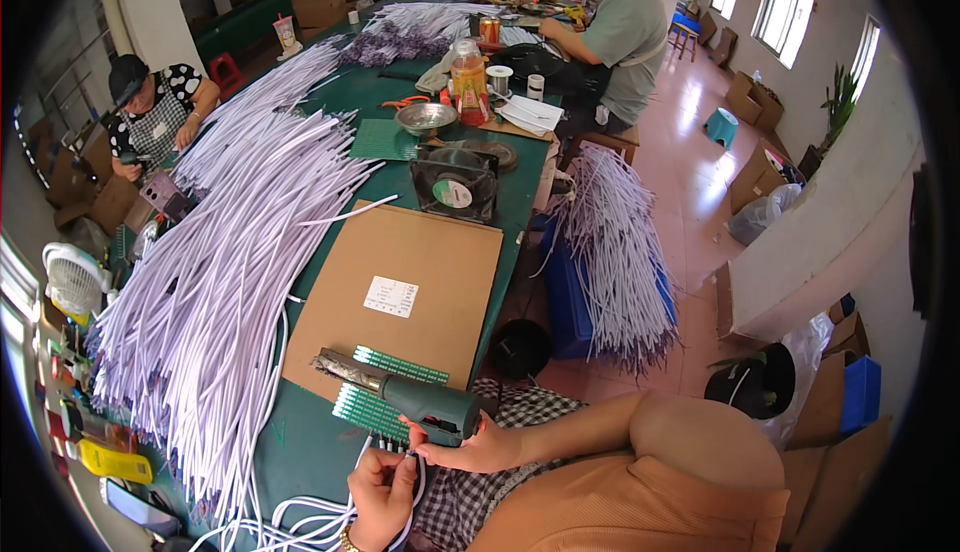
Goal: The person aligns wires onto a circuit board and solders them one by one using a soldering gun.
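Note:
In my right hand (482,448) is a dark green soldering gun (432,404) with a red trigger, its metal tip end pointing left over the cardboard. Just below it my left hand (380,497) is closed, thumb and fingertips pinching a white cable (418,482) near its end. Beneath the gun lie green circuit board strips (372,410), with several cable ends lined up at their near edge. The gun's tip is apart from my left fingers. Whether the pinched cable touches a board cannot be made out.
A large heap of white cables (230,242) covers the table's left side. Ahead are a cardboard sheet (430,272), a small black fan (453,187), a metal bowl (426,119) and a bottle (468,82). More cables fill a blue bin (568,302) at right. Other people work farther along.

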`<action>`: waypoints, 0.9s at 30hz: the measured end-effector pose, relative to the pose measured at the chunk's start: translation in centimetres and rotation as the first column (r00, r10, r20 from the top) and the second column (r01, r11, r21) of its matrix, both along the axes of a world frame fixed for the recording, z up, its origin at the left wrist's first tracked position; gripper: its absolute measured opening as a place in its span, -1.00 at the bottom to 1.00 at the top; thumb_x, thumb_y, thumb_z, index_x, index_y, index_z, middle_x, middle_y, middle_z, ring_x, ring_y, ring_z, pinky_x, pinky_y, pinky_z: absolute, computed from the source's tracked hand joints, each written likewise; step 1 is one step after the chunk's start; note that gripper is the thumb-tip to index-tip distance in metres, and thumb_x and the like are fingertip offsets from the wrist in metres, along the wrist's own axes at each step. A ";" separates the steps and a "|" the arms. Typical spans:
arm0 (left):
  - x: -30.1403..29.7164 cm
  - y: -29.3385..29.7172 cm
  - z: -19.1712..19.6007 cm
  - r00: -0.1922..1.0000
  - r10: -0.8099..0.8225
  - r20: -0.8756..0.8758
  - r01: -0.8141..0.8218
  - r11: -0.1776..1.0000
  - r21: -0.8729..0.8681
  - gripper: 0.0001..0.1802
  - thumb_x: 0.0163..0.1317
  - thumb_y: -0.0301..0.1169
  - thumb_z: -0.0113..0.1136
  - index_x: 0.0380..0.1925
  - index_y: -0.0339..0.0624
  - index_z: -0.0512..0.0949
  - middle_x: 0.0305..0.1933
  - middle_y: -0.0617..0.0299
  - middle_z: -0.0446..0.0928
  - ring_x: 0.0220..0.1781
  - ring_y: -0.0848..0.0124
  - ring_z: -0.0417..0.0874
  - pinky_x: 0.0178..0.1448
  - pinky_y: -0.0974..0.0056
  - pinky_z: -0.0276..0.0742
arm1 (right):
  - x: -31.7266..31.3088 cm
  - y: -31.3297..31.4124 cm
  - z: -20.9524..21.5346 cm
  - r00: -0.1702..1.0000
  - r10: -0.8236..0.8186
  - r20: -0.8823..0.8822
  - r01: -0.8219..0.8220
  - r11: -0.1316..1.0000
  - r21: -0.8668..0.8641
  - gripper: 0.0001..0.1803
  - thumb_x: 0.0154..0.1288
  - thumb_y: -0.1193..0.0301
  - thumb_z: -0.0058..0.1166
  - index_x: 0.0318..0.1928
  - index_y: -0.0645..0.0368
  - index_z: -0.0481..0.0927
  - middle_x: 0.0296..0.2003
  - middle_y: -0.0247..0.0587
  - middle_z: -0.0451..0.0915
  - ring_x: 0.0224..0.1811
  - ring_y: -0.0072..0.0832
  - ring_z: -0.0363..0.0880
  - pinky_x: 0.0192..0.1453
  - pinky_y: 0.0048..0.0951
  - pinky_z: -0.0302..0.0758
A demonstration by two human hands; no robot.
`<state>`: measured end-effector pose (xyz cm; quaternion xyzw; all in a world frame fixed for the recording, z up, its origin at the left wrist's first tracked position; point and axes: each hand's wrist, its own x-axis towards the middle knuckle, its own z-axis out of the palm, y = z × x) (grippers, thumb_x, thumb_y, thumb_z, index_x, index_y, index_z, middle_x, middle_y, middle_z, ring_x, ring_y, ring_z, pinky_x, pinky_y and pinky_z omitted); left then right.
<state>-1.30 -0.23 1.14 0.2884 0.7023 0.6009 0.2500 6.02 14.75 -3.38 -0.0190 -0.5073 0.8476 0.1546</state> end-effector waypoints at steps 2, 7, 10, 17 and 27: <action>0.0 0.0 0.1 1.000 -0.007 0.015 0.007 1.000 0.004 -0.85 0.27 -0.51 0.15 -0.46 -0.27 0.43 -0.51 0.32 0.46 -0.46 0.62 0.37 -0.35 0.47 0.37 | 0.1 0.0 -0.5 1.000 -0.015 -0.022 0.016 0.997 0.077 -0.75 0.17 0.60 0.16 -0.13 0.20 0.48 -0.31 -0.42 0.55 -0.31 -0.71 0.50 -0.22 -0.61 0.47; 0.1 -0.2 -0.2 1.000 -0.006 0.017 0.005 0.999 0.034 -0.85 0.27 -0.51 0.15 -0.47 -0.27 0.43 -0.52 0.32 0.45 -0.46 0.62 0.36 -0.36 0.47 0.35 | 0.1 0.2 -1.2 0.994 -0.089 -0.058 0.107 0.838 0.536 -0.78 0.13 0.59 0.18 -0.19 0.19 0.49 -0.37 -0.42 0.54 -0.33 -0.73 0.49 -0.28 -0.61 0.43; 0.3 -0.1 -0.3 1.000 0.000 -0.015 0.000 1.000 0.024 -0.85 0.26 -0.52 0.16 -0.48 -0.27 0.44 -0.52 0.33 0.45 -0.46 0.62 0.37 -0.38 0.47 0.35 | 0.5 0.3 -1.8 0.998 -0.066 -0.001 0.055 0.822 0.567 -0.81 0.14 0.54 0.17 -0.22 0.16 0.50 -0.37 -0.40 0.53 -0.31 -0.70 0.49 -0.28 -0.59 0.40; 0.8 -0.2 0.1 0.958 -0.061 -0.279 0.048 0.997 -0.054 -0.87 0.21 -0.55 0.19 -0.48 -0.28 0.43 -0.53 0.21 0.48 -0.52 0.53 0.41 -0.44 0.41 0.36 | 1.5 0.6 -2.1 0.997 0.021 0.080 -0.059 0.866 0.496 -0.82 0.13 0.44 0.15 -0.23 0.15 0.53 -0.31 -0.36 0.51 -0.22 -0.54 0.49 -0.16 -0.49 0.39; 0.5 0.5 0.2 0.876 -0.124 -0.466 0.101 0.992 -0.076 -0.88 0.16 -0.59 0.18 -0.44 -0.25 0.41 -0.53 0.04 0.49 -0.57 0.24 0.48 -0.44 0.27 0.41 | 1.3 1.5 -1.5 0.960 -0.122 -0.253 0.277 0.570 0.774 -0.84 0.11 0.48 0.14 -0.25 0.18 0.53 -0.36 -0.33 0.51 -0.27 -0.54 0.52 -0.22 -0.48 0.43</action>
